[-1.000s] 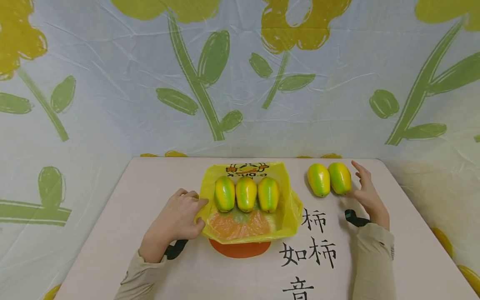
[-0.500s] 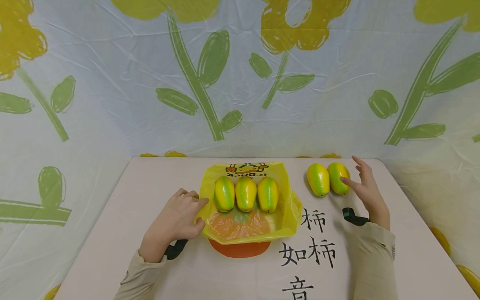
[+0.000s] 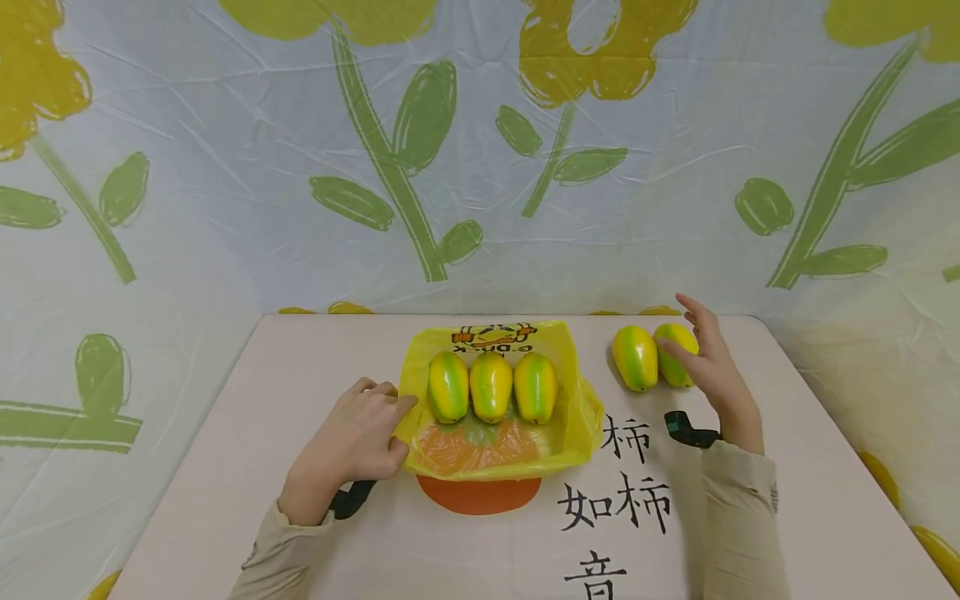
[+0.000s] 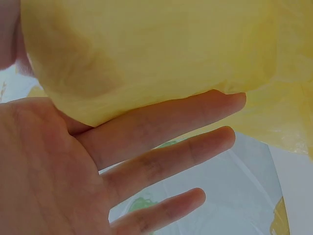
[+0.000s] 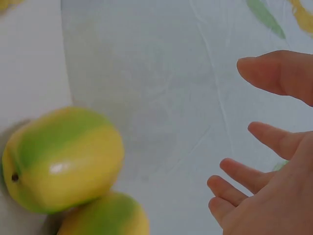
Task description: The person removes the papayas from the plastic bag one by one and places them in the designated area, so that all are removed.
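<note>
Both sleeves (image 3: 738,517) are cut off at the lower edge. Left hand (image 3: 356,433): thumb and index apart at the left rim of the bag (image 3: 577,421); in its wrist view, film largely covers both. Three fruits (image 3: 491,387) lie inside in a row. Right hand (image 3: 712,371): fingers spread, holding nothing, apart from the fruits outside. Its thumb partly hides the outer fruit (image 3: 677,334); the inner fruit (image 3: 635,358) shows whole. Behind, the flowered sheet (image 3: 652,217) is cut off above.
</note>
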`<state>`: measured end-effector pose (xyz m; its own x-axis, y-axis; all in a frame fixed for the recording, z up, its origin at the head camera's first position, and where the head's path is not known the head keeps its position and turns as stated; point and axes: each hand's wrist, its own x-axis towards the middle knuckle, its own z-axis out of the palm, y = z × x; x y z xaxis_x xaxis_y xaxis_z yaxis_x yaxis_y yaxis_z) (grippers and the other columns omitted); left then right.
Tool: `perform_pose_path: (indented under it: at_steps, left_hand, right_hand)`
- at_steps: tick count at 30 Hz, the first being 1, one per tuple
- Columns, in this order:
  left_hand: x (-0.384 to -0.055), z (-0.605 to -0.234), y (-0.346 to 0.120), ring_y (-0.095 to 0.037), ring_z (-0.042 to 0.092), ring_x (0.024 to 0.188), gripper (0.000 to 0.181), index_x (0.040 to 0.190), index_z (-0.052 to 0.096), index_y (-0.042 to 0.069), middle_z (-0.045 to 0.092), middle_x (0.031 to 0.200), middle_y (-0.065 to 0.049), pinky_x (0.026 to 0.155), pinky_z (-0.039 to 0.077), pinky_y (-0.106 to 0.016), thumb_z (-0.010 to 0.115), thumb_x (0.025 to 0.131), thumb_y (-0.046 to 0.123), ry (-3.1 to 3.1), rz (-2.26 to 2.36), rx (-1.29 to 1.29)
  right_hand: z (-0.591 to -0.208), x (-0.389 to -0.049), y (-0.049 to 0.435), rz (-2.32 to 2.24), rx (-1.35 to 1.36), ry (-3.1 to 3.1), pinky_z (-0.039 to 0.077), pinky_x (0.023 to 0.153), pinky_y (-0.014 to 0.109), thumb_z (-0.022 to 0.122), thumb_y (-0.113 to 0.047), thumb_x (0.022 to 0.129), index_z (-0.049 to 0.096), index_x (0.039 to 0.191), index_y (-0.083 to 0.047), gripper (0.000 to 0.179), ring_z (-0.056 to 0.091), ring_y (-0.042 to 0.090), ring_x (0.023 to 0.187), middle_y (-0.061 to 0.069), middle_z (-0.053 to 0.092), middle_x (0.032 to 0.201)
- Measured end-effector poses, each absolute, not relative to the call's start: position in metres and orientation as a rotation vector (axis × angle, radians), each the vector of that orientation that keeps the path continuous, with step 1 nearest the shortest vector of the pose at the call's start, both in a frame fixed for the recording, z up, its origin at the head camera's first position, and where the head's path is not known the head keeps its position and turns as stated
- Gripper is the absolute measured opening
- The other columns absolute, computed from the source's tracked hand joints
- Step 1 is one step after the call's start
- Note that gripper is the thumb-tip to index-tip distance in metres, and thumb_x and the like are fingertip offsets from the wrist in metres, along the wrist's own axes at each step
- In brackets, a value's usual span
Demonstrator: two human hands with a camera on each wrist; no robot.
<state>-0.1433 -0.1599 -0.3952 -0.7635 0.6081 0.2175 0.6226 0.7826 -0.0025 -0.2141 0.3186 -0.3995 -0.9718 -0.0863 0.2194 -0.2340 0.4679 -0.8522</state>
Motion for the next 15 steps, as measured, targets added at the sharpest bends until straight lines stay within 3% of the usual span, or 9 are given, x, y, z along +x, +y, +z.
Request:
perform_pose_path:
  at_steps: [10,15]
  left_hand:
    - [-0.143,-0.395,-0.16,-0.022,0.06,0.083,0.046,0.105,0.07,0.003,0.058,0.067,0.001,0.082,0.046,-0.045,0.055,0.063,0.012,-2.759,-0.116,-0.978]
    - [-0.142,-0.395,-0.16,-0.022,0.06,0.084,0.046,0.105,0.07,0.003,0.06,0.07,0.0,0.083,0.046,-0.045,0.055,0.063,0.012,-2.768,-0.121,-0.972]
  right_hand:
    - [-0.38,-0.205,0.293,1.48,0.411,-2.551,0.004,0.114,0.065,0.062,-0.009,0.094,0.018,0.158,-0.012,0.078,0.012,0.046,0.144,0.017,0.014,0.161]
    - [-0.374,-0.202,0.282,1.475,0.472,-2.538,0.005,0.111,0.069,0.062,-0.005,0.093,0.018,0.158,-0.012,0.079,0.014,0.044,0.143,0.016,0.015,0.16]
